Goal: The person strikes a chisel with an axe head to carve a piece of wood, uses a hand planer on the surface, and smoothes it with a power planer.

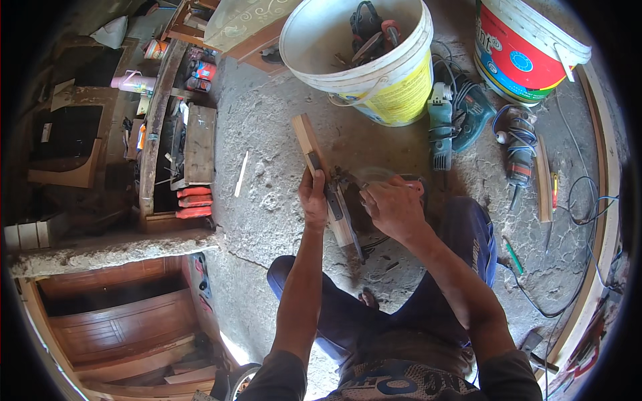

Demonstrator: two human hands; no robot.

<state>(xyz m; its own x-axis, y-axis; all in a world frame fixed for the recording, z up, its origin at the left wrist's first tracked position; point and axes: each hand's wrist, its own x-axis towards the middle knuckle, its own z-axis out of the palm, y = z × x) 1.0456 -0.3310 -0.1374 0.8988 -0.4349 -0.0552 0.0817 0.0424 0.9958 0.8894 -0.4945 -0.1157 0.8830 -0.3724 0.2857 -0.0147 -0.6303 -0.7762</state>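
My left hand (312, 198) is closed around a pale length of wood (305, 135), held tilted above the floor between my knees. A dark metal strip (334, 204) lies along the wood beside my thumb. Next to it a thin dark bar (358, 248) slants down toward my lap. Just right of the wood, my right hand (393, 208) has its fingers curled; what they hold is hidden, and a blurred pale shape shows above the knuckles. Behind the right hand shows part of a red tool (416, 184), mostly covered.
A white-and-yellow bucket (396, 90) with tools stands ahead, and a red-and-blue bucket (518, 57) at far right. A corded angle grinder (441, 127), a teal power tool (475, 117) and another grinder (519, 157) lie at right among cables. Wooden shelving (159, 134) stands left.
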